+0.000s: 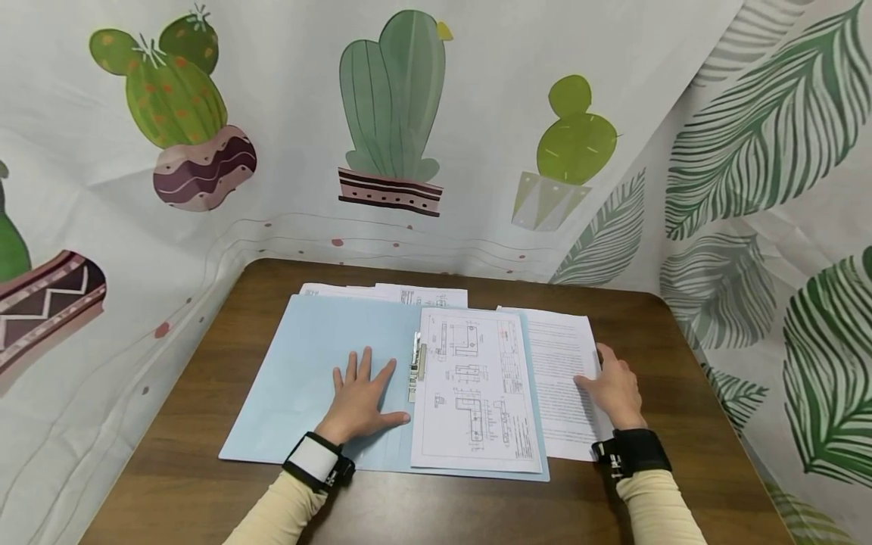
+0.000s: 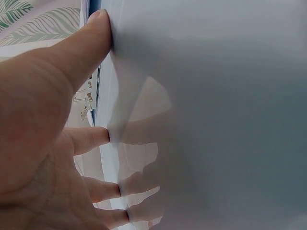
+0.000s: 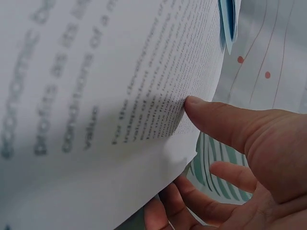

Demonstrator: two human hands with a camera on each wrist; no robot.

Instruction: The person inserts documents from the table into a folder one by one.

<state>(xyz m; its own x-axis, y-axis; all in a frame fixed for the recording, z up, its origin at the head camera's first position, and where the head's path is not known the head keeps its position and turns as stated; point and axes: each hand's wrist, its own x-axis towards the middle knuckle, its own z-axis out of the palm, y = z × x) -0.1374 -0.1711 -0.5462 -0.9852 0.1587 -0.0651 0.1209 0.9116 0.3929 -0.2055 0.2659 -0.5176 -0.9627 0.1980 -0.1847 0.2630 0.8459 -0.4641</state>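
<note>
A light blue folder [image 1: 272, 378] lies spread out on the table. Its metal lever clip [image 1: 418, 363] is at the spine, beside a sheet with technical drawings [image 1: 470, 424] on the right side. My left hand [image 1: 357, 405] rests on the bare left cover with fingers spread; the left wrist view shows its fingertips [image 2: 98, 136] on the glossy surface. At the folder's right, partly under it, lies a printed text sheet [image 1: 562, 363]. My right hand [image 1: 616, 390] grips this sheet by its right edge, thumb on the print [image 3: 201, 108] and other fingers at the edge.
More papers [image 1: 422, 295] stick out behind the folder's top edge. The brown wooden table [image 1: 184, 484] has rounded far corners. A white cloth with printed cacti [image 1: 391, 98] hangs behind it, and leaf-patterned cloth [image 1: 749, 151] hangs at the right.
</note>
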